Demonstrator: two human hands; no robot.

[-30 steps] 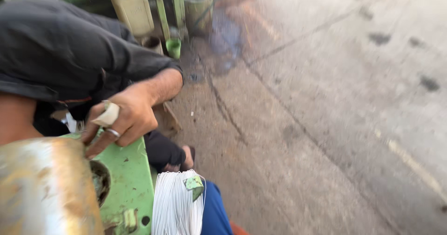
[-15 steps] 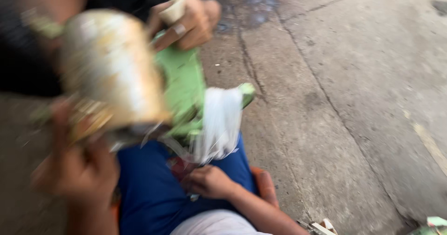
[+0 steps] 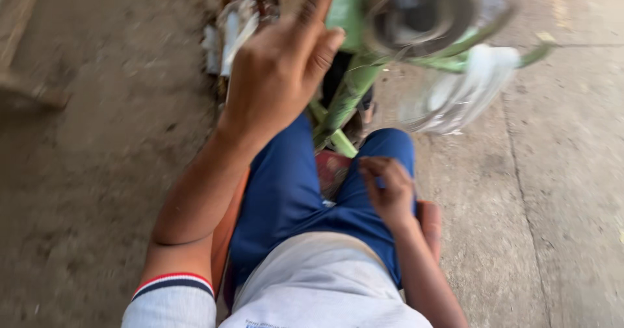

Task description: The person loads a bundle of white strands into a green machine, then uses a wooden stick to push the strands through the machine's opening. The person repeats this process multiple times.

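Reaching up, the left hand (image 3: 279, 75) lies curled and blurred against the green metal frame (image 3: 351, 91), its grasp unclear; above sits a round, dull steel drum (image 3: 422, 10). The right hand (image 3: 390, 188) rests loosely curled, empty, on the blue-trousered thigh (image 3: 286, 191); a white glossy bundle (image 3: 461, 94) hangs at the frame's right edge.

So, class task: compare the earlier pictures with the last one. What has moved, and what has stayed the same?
The view has swung: the metal drum on the green frame, low left a second ago, now sits at the top. The left hand, half a second ago low beside the drum, is now raised in front of the frame; blur hides any grip. The right hand still rests on the blue-trousered lap. The white bundle still hangs from the frame.
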